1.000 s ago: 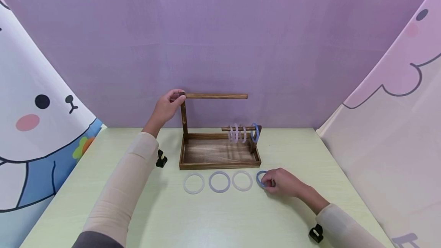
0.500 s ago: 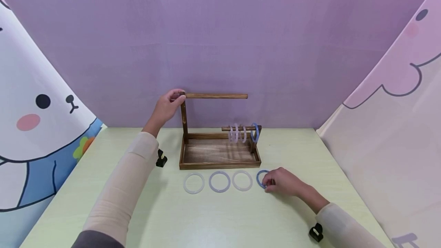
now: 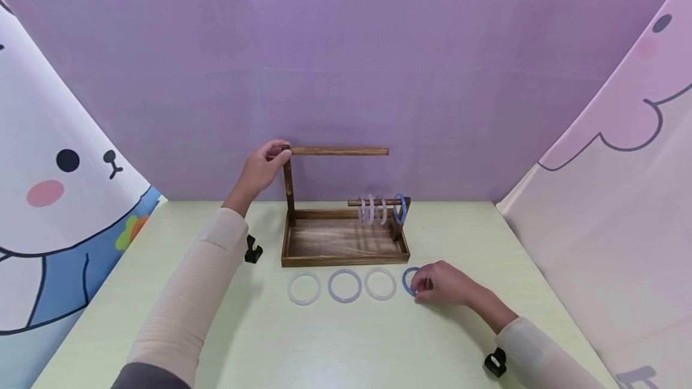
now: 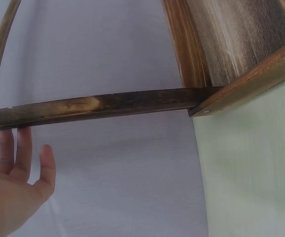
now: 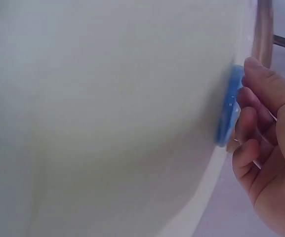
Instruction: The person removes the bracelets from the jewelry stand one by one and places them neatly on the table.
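My left hand [image 3: 262, 168] grips the top of the tall left post of a dark wooden bangle stand [image 3: 346, 260], thumb in front. In the left wrist view its fingers [image 4: 23, 148] reach up to that post [image 4: 98, 103]. Nothing hangs on the stand's long upper rod [image 3: 339, 150]. Its short lower rod carries several pale bangles [image 3: 370, 215] and a blue bangle [image 3: 396, 212]. At the right end of a row on the table, my right hand [image 3: 446, 284] pinches another blue bangle [image 3: 405, 281] by its right side, which the fingers partly hide. The right wrist view shows this bangle [image 5: 227, 111] at the thumb and fingertips.
Three pale bangles, a whitish one [image 3: 289, 289], a lavender one [image 3: 330, 286] and a pinkish one [image 3: 366, 284], lie flat before the stand's tray. A purple cloth [image 3: 346, 65] rises behind the light table [image 3: 335, 347], with patterned cloths at both sides.
My right fingers have shifted slightly on the blue bangle, which stays in about the same place. The left hand and stand have not moved.
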Demonstrator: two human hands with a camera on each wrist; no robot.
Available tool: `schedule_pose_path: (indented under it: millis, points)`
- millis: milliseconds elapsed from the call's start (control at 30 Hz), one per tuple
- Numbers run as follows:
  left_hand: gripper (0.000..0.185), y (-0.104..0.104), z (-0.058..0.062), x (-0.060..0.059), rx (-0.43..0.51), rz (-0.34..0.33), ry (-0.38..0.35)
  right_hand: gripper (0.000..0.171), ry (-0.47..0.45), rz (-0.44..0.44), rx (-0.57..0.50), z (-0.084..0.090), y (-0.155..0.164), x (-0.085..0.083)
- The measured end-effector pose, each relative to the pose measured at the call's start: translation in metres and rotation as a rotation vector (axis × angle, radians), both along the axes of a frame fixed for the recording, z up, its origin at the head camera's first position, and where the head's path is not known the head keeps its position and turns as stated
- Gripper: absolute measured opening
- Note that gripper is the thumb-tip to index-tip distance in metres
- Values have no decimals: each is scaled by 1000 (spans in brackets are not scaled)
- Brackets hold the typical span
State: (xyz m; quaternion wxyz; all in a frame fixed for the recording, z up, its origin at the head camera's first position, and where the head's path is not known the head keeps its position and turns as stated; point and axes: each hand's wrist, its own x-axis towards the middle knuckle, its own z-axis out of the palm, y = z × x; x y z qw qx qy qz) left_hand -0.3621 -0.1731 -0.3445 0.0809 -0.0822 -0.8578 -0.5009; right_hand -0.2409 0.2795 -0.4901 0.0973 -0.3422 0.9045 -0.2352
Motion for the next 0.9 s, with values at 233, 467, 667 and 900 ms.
schedule_pose_path:
  millis: [233, 467, 667, 900]
  points:
    - [53, -2, -1, 2, 22, -6, -2, 4, 46, -85, -74, 13, -9, 1]
    - [53, -2, -1, 2, 1, -8, -2, 8, 170, -136, -158, 26, -32, -1]
    - [51, -5, -8, 4, -27, -14, -29, 6, 218, -230, -266, 37, -55, -4]
    - [49, -6, -20, 4, -15, -16, -65, 10, 277, -325, -397, 48, -78, -11]
